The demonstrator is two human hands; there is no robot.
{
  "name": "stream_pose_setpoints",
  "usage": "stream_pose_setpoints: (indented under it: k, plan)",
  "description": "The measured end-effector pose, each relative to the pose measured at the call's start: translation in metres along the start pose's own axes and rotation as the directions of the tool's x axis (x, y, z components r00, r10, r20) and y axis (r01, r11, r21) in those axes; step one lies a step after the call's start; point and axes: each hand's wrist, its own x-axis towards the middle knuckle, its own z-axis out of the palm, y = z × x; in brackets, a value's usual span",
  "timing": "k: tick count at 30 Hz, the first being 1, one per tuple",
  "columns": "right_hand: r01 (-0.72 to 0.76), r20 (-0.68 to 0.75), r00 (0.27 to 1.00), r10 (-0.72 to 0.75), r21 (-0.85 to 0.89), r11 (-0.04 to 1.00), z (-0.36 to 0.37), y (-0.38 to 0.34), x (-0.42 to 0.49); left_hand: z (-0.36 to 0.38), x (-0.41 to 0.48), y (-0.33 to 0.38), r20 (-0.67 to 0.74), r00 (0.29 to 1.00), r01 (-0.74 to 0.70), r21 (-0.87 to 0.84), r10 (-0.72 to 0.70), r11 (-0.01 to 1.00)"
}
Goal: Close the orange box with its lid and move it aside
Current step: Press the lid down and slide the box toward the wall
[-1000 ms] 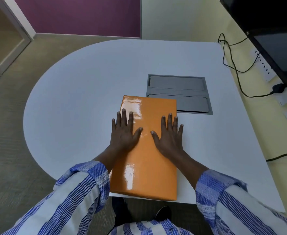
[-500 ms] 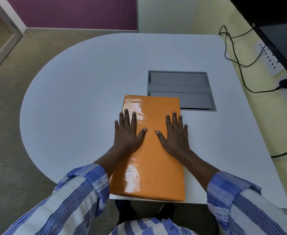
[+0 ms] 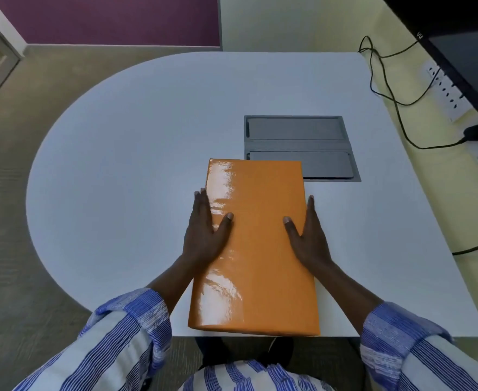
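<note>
Flanking orange box point(image 3: 256, 249): left hand point(image 3: 204, 235), right hand point(image 3: 309, 238), fingers straight on sides, thumbs atop.

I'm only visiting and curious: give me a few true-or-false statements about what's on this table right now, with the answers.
1. The orange box has its lid on. True.
2. The left hand and the right hand are at opposite long sides of the box, thumbs on top. True.
3. The box lies on the floor. False: it lies on the white table, at the edge nearest the person.
4. The grey panel rests on top of the box. False: it is set into the table beyond the box.
5. A black plug sits off to the right of the table. True.
</note>
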Motion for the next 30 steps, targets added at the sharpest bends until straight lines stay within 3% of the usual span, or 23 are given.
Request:
stream_pose_setpoints:
  k: [3, 6, 9, 11, 19, 30]
  plan:
    - [-0.244, 0.064, 0.97, 0.236, 0.184, 0.952, -0.007, -0.002, 0.001, -0.004, 0.012, -0.017, 0.169, 0.955, 0.284, -0.274, -0.245, 0.919]
    - [-0.397, 0.182, 0.917, 0.356, 0.307, 0.865, -0.009, 0.003, 0.006, -0.008, 0.013, -0.028, 0.43, 0.881, 0.446, -0.619, -0.196, 0.646]
    - [-0.467, 0.249, 0.883, 0.397, 0.382, 0.798, -0.009, -0.001, 0.01, -0.01, 0.008, -0.024, 0.504, 0.843, 0.525, -0.692, -0.189, 0.496]
    - [-0.473, 0.239, 0.881, 0.409, 0.386, 0.792, -0.01, -0.007, 0.009, -0.01, 0.009, -0.025, 0.555, 0.807, 0.579, -0.681, -0.201, 0.448]
    - [-0.447, 0.167, 0.895, 0.414, 0.363, 0.818, -0.021, -0.014, 0.008, -0.002, 0.019, -0.028, 0.581, 0.795, 0.592, -0.681, -0.176, 0.43]
    - [-0.404, 0.071, 0.91, 0.408, 0.366, 0.838, -0.132, 0.031, 0.005, 0.065, 0.009, 0.075, 0.577, 0.812, 0.551, -0.71, -0.086, 0.438]
